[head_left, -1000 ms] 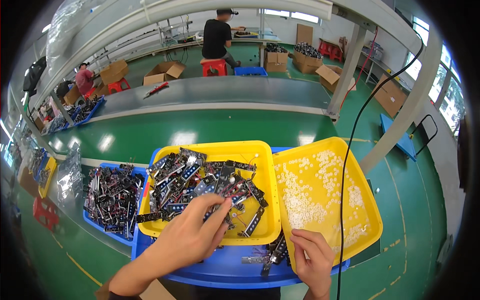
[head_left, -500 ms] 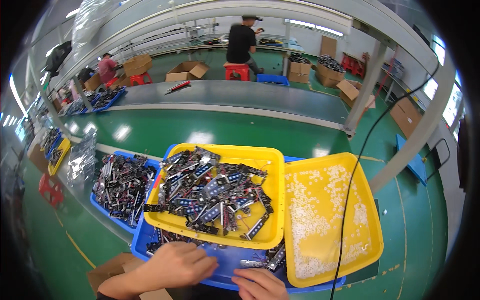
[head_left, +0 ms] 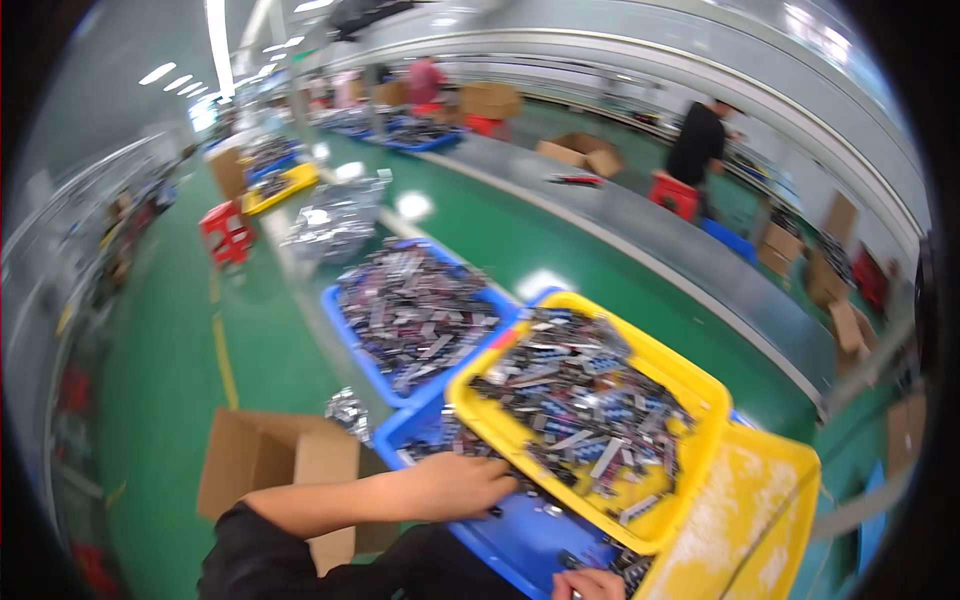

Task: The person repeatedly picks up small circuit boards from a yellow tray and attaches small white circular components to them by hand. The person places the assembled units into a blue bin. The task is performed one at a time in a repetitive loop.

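Observation:
My left hand (head_left: 462,487) is over the near left part of the lower blue tray (head_left: 515,552), fingers curled together and tips hidden near small dark parts. Low in the picture, my right hand (head_left: 592,584) has thumb and finger closed at the tray's near right side; what they hold is too blurred to name. Beyond both hands, a yellow tray (head_left: 725,400) rests on the blue one. It carries a heap of black circuit-board assemblies (head_left: 600,385) with bluish square patches and thin wires. More assemblies lie underneath, partly hidden by the yellow tray.
To the right lies another yellow tray (head_left: 775,462) with small whitish pieces, crossed by a dark cable. A full blue tray (head_left: 385,375) stands left of the stack. An open cardboard box (head_left: 325,450) is beside my left arm. A person (head_left: 695,145) sits across the grey bench (head_left: 640,220).
The view has swung left and tilted, so the trays appear farther right and turned. My left arm stretches farther into view; my right hand sits lower right, near the bottom edge.

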Available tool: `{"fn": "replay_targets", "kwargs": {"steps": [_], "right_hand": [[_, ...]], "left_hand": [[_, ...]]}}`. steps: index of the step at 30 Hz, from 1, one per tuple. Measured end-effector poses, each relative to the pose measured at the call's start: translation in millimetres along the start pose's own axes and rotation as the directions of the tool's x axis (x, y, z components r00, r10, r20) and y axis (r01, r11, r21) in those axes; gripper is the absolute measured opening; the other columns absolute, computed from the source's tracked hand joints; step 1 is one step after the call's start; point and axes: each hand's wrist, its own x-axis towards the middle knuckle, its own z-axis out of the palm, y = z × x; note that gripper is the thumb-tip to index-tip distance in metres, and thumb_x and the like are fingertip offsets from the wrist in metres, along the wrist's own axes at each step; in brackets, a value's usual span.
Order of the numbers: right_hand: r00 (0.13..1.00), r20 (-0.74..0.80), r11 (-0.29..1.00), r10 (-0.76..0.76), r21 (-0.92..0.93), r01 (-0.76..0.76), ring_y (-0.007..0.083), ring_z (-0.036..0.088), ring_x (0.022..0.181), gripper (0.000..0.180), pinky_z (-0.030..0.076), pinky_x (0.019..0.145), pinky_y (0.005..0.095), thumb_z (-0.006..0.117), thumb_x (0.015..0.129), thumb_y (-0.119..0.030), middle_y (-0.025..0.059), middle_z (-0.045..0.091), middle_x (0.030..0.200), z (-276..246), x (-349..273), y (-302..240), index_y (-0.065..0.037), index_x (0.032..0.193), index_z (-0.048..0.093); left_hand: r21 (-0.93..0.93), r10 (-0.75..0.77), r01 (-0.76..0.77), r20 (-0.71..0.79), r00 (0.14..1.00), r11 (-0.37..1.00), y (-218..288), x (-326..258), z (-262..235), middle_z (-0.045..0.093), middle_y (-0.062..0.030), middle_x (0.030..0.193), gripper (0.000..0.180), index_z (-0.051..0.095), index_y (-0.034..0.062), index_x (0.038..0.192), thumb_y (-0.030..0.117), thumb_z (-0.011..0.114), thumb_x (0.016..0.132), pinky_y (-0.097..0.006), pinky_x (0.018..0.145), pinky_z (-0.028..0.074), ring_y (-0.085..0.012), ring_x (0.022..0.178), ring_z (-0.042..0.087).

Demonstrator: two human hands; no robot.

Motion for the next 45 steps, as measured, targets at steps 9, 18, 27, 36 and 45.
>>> {"fn": "replay_targets", "kwargs": {"steps": [9, 18, 27, 36, 45], "right_hand": [[0.988, 0.140, 0.996, -0.058, 0.069, 0.049, 0.0182, 0.057, 0.059, 0.025, 0.048, 0.051, 0.0270, 0.073, 0.079, 0.002, 0.0104, 0.058, 0.085, 10.9, 6.8, 3.7, -0.004, 0.100, 0.063], [0.978, 0.207, 0.999, 0.006, 0.034, -0.013, 0.0226, 0.053, 0.054, 0.023, 0.045, 0.048, 0.0322, 0.073, 0.078, 0.000, 0.0083, 0.054, 0.072, 16.8, 14.4, 4.7, -0.006, 0.098, 0.062], [0.984, 0.177, 0.999, -0.032, 0.038, 0.026, 0.0224, 0.056, 0.058, 0.018, 0.047, 0.052, 0.0313, 0.073, 0.079, -0.002, 0.0067, 0.056, 0.073, 15.7, 19.9, 9.4, -0.006, 0.092, 0.061], [0.987, 0.159, 1.000, 0.024, -0.023, -0.021, 0.0263, 0.061, 0.066, 0.022, 0.049, 0.058, 0.0348, 0.075, 0.076, -0.006, 0.0089, 0.058, 0.078, 16.0, 12.1, 8.6, -0.004, 0.096, 0.065], [0.988, 0.157, 1.000, -0.006, 0.029, 0.001, 0.0268, 0.058, 0.062, 0.025, 0.048, 0.057, 0.0348, 0.073, 0.079, -0.005, 0.0106, 0.058, 0.077, 14.7, 19.9, 5.4, -0.001, 0.103, 0.065]], "left_hand": [[-0.230, 0.001, -0.009, -0.038, 0.999, 0.973, -3.4, -3.0, 16.0, 0.058, -0.0116, 0.093, 0.029, 0.056, 0.0045, 0.106, 0.020, 0.066, 0.083, -0.041, 0.073, 0.054, -0.0307, 0.089, 0.063], [-0.323, -0.021, 0.053, 0.101, 0.995, 0.945, -3.3, 14.3, 15.7, 0.062, -0.0142, 0.104, 0.028, 0.060, 0.0027, 0.107, 0.015, 0.065, 0.083, -0.042, 0.083, 0.052, -0.0329, 0.097, 0.062], [-0.669, 0.082, -0.085, -0.037, 0.996, 0.739, -8.0, 4.0, -23.9, 0.063, -0.0115, 0.093, 0.023, 0.064, 0.0047, 0.111, 0.007, 0.063, 0.089, -0.037, 0.075, 0.052, -0.0289, 0.086, 0.064], [-0.804, 0.084, -0.291, -0.291, 0.953, 0.519, -10.4, 0.4, -29.1, 0.065, -0.0129, 0.098, 0.022, 0.069, -0.0007, 0.107, -0.004, 0.063, 0.086, -0.032, 0.075, 0.052, -0.0234, 0.087, 0.064], [-0.931, 0.157, -0.267, -0.234, 0.960, 0.249, 17.3, 15.7, -5.9, 0.061, -0.0178, 0.108, 0.018, 0.068, -0.0054, 0.104, -0.004, 0.057, 0.091, -0.033, 0.085, 0.049, -0.0252, 0.100, 0.060]]}}
